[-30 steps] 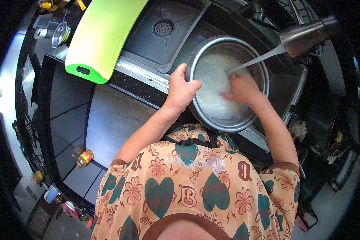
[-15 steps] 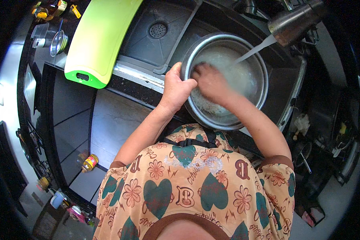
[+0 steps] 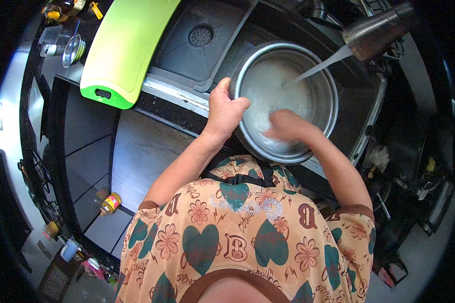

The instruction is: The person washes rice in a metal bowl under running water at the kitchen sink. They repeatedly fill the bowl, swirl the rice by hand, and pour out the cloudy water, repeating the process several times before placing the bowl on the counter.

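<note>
A round metal pot (image 3: 332, 108) stands in the dark sink, holding cloudy whitish water (image 3: 268, 91). My left hand (image 3: 223, 112) grips its left rim, thumb pointing inward. Inside the near part of the pot, my right hand (image 3: 288, 126) is at the water; motion smears its fingers, and what they touch under the surface cannot be made out. From the dark metal faucet (image 3: 374, 35) at upper right, a stream of water (image 3: 321, 64) runs into the pot.
A green cutting board (image 3: 121, 50) lies across the sink's left part. Beside it is the dark basin (image 3: 187, 60) with a round drain (image 3: 200, 36). Small bowls (image 3: 74, 50) sit at far left. A jar with a yellow lid (image 3: 111, 203) is at lower left.
My right hand has moved from the pot's left side toward its near right part. The water looks swirled and cloudier. My left hand keeps its hold on the rim; the stream still runs.
</note>
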A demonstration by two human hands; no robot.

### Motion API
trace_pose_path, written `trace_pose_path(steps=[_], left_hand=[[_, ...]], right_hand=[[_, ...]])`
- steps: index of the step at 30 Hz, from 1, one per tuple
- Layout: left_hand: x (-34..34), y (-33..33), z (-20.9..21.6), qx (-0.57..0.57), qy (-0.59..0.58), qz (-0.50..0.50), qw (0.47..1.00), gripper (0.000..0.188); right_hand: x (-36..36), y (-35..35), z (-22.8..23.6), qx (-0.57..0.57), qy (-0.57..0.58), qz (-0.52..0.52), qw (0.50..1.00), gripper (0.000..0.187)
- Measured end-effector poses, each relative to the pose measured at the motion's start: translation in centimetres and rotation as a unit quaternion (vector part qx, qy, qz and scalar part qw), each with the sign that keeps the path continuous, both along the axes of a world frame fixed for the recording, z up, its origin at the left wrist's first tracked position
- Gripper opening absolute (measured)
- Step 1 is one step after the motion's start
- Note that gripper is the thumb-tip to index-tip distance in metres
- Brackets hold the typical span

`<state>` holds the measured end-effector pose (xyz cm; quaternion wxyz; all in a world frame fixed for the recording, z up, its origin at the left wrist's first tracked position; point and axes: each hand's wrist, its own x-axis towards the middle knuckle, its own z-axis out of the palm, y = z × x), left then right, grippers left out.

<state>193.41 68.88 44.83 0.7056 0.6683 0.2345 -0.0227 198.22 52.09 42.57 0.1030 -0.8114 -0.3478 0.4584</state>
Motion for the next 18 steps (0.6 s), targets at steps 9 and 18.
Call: trace_pose_path(steps=[9, 18], left_hand=[[0.1, -0.5, 0.7, 0.004, 0.011, -0.035, 0.999, 0.032], [0.2, -1.0, 0.7, 0.023, 0.007, -0.034, 0.999, 0.029]], right_hand=[[-0.3, 3.0, -1.0, 0.221, -0.266, -0.025, 0.938, 0.023], [2.3, -2.8, 1.7, -0.089, -0.171, -0.103, 0.976, 0.061]])
